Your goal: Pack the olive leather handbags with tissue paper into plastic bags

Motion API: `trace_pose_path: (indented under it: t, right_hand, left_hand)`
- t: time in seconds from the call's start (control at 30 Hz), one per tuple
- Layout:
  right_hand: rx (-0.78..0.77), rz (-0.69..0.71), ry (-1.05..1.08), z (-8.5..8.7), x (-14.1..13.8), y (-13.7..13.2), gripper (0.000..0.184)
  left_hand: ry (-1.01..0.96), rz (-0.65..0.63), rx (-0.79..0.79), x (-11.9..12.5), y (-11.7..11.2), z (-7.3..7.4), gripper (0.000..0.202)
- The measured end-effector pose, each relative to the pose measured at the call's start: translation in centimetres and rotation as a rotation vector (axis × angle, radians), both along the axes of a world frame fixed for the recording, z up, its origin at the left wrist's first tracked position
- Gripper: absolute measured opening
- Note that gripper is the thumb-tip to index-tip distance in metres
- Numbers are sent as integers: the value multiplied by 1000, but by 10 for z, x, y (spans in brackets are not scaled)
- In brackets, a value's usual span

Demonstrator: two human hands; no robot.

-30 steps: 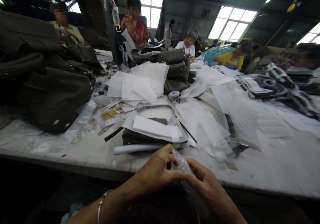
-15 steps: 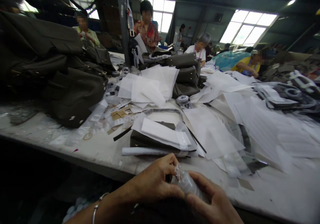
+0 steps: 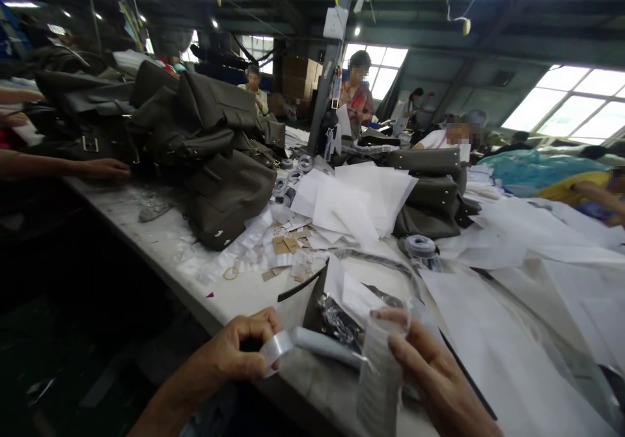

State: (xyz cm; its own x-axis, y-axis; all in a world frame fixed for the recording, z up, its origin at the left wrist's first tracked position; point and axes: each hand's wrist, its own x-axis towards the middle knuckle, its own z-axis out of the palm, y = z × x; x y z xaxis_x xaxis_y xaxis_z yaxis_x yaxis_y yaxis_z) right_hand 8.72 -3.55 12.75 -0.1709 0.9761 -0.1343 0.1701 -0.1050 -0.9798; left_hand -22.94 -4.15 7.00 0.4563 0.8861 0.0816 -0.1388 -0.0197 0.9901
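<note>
My left hand pinches a small ring-shaped roll of clear tape between thumb and fingers. In my right hand is a translucent, ribbed cylinder, which looks like a stack of tape rolls in clear plastic. Just beyond both hands lies a dark bag on the table, with white sheets over it and a curved, wrapped handle. A white padded roll rests along the bag's near side, behind the gap between my hands.
Dark bags are heaped at left, near a co-worker's hand. White sheets cover the middle and right of the table. Brown cards and a wrapped coil lie among them. A post rises behind.
My view has swung left. My hands, earlier close together on the crinkled clear plastic, are now apart; the left holds a tape roll and the right keeps the cylinder.
</note>
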Motion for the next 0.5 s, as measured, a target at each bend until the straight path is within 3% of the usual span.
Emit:
trace_pose_path:
  t: [0.17, 0.33, 0.5]
  right_hand:
    - [44, -79, 229, 19, -51, 84, 45]
    - [-112, -197, 343, 8, -74, 153, 42]
    - [-65, -86, 79, -2, -77, 179, 43]
  left_hand:
    - [-78, 56, -34, -16, 4, -25, 53]
    - [-66, 49, -31, -16, 10, -37, 56]
    - [-56, 31, -45, -10, 17, -58, 49]
